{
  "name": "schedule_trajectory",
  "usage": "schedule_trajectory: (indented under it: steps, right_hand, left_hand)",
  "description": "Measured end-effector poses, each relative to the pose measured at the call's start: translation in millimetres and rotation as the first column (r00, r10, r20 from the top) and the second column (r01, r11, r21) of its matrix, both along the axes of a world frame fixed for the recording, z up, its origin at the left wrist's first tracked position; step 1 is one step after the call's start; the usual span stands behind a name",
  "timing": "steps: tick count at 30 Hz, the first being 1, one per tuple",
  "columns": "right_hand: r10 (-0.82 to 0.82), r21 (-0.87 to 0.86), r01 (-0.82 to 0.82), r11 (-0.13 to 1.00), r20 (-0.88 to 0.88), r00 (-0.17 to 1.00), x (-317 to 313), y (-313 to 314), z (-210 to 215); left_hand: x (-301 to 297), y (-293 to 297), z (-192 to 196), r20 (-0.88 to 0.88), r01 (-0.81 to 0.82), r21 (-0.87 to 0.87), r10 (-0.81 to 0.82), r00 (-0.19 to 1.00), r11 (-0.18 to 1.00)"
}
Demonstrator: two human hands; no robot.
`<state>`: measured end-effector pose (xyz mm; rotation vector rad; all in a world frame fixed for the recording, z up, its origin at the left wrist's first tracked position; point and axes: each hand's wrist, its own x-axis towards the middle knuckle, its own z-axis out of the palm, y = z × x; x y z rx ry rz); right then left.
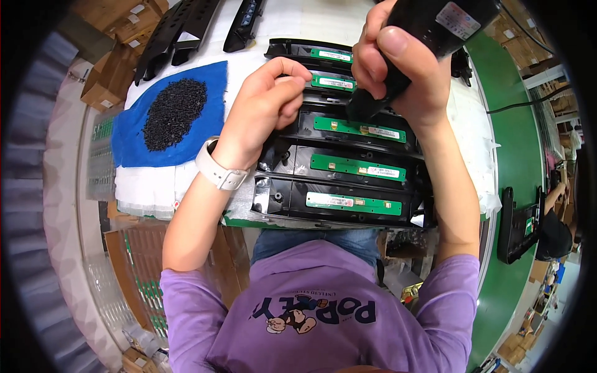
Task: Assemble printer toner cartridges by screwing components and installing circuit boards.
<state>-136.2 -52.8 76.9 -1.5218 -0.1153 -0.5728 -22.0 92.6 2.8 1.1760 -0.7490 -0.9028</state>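
My right hand (404,74) grips a black electric screwdriver (435,22), its tip down on the third of several black plastic panels (348,165) lying in an overlapping row in front of me. Each panel carries a narrow green circuit board (357,166). My left hand (267,102), with a white watch on its wrist, hovers just left of the screwdriver tip over the second panel. Its fingertips are pinched together, and anything between them is too small to see.
A blue cloth (130,143) with a pile of small black screws (174,112) lies to the left. More black panels (180,31) lie at the far edge, next to cardboard boxes (118,56). On the right, a green surface (516,155) holds a black part (515,225), with another person (553,233) beyond.
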Motion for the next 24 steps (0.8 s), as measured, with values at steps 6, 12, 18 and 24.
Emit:
schedule_trajectory:
  steps: [6, 12, 18, 24]
  right_hand:
    - [-0.016, -0.024, 0.017, 1.000, 0.004, 1.000, -4.6, 2.0, -1.0]
    - [0.279, -0.036, -0.280, 0.959, 0.266, 0.923, -7.7, -31.6, -20.8]
    - [0.279, 0.199, -0.423, 0.884, 0.501, 0.819, -28.0, -41.9, 3.1]
    - [0.186, 0.315, -0.382, 0.869, 0.507, 0.842, -37.1, -41.9, 2.7]
  left_hand:
    - [-3.0, -3.7, -7.0, 0.108, -0.052, 0.035, 0.048, 0.993, 0.998]
    - [-5.5, -5.8, -5.9, 0.157, -0.035, 0.049, 0.027, 0.987, 0.998]
    - [-14.5, -4.0, -1.3, 0.255, -0.020, -0.004, 0.021, 0.967, 1.000]
    - [-18.8, -7.6, 0.3, 0.245, 0.028, -0.025, -0.021, 0.969, 0.999]
